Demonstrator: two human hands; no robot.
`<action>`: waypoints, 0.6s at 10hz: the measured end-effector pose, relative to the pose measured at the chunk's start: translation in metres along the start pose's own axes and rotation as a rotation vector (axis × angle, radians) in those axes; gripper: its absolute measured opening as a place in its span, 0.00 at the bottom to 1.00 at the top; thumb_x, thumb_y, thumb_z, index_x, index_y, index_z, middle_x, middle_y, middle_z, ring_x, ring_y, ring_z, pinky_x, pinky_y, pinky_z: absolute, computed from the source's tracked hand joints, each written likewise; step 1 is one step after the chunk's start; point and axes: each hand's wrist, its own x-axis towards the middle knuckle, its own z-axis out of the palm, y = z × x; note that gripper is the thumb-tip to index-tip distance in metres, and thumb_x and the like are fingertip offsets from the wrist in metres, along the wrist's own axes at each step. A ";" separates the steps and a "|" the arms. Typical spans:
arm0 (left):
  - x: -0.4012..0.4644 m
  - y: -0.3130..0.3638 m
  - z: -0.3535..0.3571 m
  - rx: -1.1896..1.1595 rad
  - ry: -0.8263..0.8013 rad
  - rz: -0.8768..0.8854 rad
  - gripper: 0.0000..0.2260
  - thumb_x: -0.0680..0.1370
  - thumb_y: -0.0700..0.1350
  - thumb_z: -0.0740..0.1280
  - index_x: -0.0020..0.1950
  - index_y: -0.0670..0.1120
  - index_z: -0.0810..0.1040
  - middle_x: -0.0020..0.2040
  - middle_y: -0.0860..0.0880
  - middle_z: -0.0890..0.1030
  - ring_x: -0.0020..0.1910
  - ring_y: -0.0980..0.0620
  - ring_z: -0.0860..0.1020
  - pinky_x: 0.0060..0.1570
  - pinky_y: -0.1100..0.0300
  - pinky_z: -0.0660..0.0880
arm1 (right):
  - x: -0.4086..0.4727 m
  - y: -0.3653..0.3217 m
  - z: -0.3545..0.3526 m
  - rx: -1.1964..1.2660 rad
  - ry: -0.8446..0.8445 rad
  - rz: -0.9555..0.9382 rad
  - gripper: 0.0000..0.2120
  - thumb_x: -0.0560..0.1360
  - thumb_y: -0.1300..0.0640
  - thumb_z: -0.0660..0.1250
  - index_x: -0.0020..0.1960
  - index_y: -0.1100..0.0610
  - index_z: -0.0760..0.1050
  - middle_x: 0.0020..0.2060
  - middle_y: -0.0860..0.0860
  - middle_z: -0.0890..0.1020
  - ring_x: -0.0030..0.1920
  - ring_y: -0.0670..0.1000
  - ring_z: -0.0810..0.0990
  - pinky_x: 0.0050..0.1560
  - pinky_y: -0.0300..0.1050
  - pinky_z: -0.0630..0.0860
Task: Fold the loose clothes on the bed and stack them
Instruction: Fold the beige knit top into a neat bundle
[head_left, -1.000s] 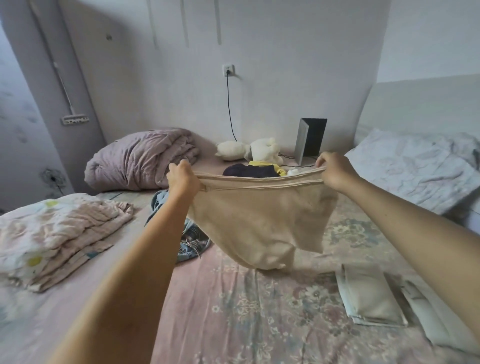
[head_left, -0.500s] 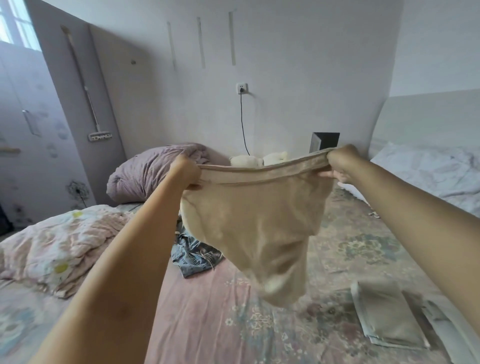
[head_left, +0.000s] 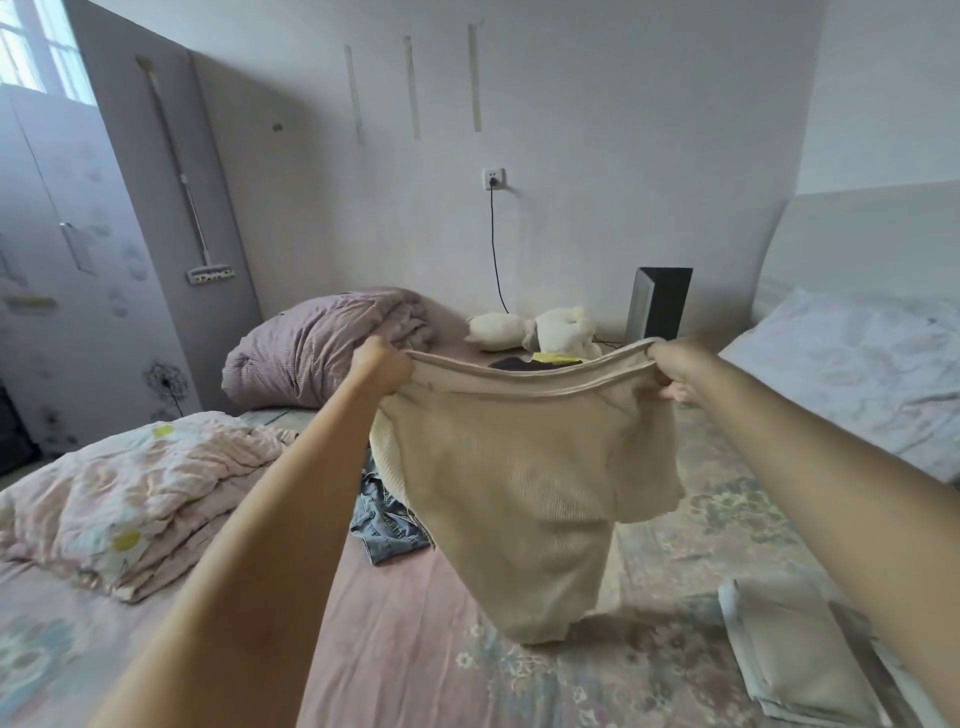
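Beige shorts (head_left: 524, 483) lowered slightly, hem nearer bed (head_left: 405, 649) — both hands' grip unchanged, clutching waistband.

Garment (head_left: 524, 499) held above bed (head_left: 395, 649); jeans (head_left: 387, 525) left of garment, folded stack (head_left: 795, 654) right, plush toy (head_left: 540, 332) behind

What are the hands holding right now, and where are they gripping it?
Both hands grip beige pants by the waistband: left hand at one end, right hand at the other.

Beige garment (head_left: 524, 499), blue denim (head_left: 387, 525), pink floral bedsheet (head_left: 405, 649).
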 end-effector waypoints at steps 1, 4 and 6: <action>0.022 -0.012 0.037 0.030 0.035 0.063 0.15 0.79 0.38 0.57 0.64 0.35 0.72 0.61 0.37 0.76 0.60 0.40 0.75 0.57 0.54 0.72 | 0.006 0.026 0.019 -0.018 -0.014 0.050 0.16 0.77 0.65 0.56 0.62 0.60 0.73 0.53 0.58 0.79 0.45 0.57 0.79 0.38 0.55 0.78; 0.065 0.006 0.047 -0.420 0.379 0.252 0.10 0.77 0.37 0.56 0.57 0.41 0.69 0.51 0.40 0.78 0.45 0.45 0.73 0.42 0.56 0.65 | 0.054 0.000 0.037 -0.083 0.031 -0.475 0.22 0.77 0.66 0.51 0.66 0.53 0.71 0.65 0.55 0.74 0.48 0.47 0.75 0.48 0.41 0.73; 0.012 -0.056 0.107 -0.333 0.385 0.253 0.16 0.71 0.36 0.57 0.58 0.38 0.72 0.53 0.38 0.76 0.53 0.41 0.72 0.49 0.54 0.66 | 0.013 0.063 0.002 -0.320 0.097 -0.508 0.24 0.76 0.67 0.52 0.69 0.54 0.69 0.62 0.52 0.74 0.42 0.47 0.73 0.36 0.38 0.68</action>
